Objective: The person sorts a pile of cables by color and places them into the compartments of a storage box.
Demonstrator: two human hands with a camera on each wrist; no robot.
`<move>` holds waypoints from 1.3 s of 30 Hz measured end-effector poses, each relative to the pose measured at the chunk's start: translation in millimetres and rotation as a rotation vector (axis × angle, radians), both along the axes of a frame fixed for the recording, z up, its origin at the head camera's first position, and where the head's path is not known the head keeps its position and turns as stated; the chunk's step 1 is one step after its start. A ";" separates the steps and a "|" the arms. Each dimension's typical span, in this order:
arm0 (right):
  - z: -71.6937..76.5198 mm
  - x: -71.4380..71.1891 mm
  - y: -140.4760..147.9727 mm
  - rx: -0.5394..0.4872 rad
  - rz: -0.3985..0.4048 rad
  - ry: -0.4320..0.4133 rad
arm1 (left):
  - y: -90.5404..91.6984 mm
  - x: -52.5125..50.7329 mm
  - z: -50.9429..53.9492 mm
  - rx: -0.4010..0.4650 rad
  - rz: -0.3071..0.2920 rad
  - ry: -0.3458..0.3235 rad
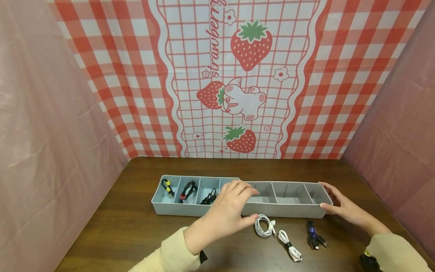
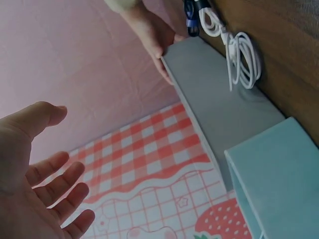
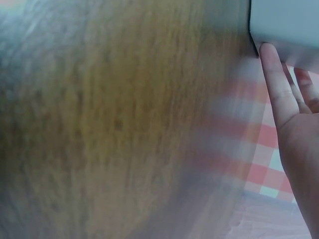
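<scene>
A grey divided storage box (image 1: 282, 209) stands on the table, its right end held by my right hand (image 1: 350, 211), thumb at the front and fingers round the back corner. In the right wrist view, fingers (image 3: 279, 94) touch that end of the box. Left of it, end to end, is a light blue divided box (image 1: 176, 209) with bundled black cables (image 1: 188, 190) in separate compartments. My left hand (image 1: 227, 207) hovers where the two boxes meet, hiding part of both. In the left wrist view, its thumb and fingers are spread with nothing between them.
In front of the grey box lie a coiled white cable (image 1: 263, 226), a white cable bundle with a black tie (image 1: 289, 245) and a black cable with a purple tie (image 1: 314, 236). Behind the table hangs a strawberry-print cloth (image 1: 221, 132); pink cloth (image 1: 391, 113) flanks both sides.
</scene>
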State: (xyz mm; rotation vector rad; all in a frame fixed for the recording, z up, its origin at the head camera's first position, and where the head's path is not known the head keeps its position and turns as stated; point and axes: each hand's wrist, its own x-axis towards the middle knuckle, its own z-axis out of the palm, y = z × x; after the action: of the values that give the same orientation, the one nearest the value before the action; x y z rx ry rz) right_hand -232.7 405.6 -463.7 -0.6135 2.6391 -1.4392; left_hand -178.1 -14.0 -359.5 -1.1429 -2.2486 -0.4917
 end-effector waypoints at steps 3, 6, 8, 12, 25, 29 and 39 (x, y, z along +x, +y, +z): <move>-1.4 -0.1 0.4 -0.007 0.013 0.016 | 5.1 -0.9 -4.1 0.007 -0.001 0.005; -2.2 -0.4 1.0 -0.016 0.021 0.022 | 9.5 -1.8 -7.4 0.015 -0.002 0.011; -2.5 -0.8 1.4 -0.021 0.023 0.016 | 12.3 -2.3 -9.0 0.024 -0.013 0.014; -2.2 -1.7 1.2 -0.028 0.021 -0.001 | 17.6 -2.5 -11.0 0.021 -0.029 0.032; -0.4 -0.5 0.8 0.008 0.012 0.018 | 34.4 -3.5 -18.7 -0.019 -0.040 0.051; -1.2 -0.9 0.4 0.007 0.012 0.013 | 39.3 -4.0 -22.3 -0.032 -0.048 0.077; -0.6 -2.3 2.3 0.007 -0.009 -0.052 | 52.0 -3.7 -32.0 -0.088 -0.085 0.086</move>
State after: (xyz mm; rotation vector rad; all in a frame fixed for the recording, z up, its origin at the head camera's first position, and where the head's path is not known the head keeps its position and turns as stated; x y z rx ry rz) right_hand -234.9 407.9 -464.3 -0.5567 2.6088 -1.4275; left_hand -181.8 38.0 -391.6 -1.2834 -2.1736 -0.3725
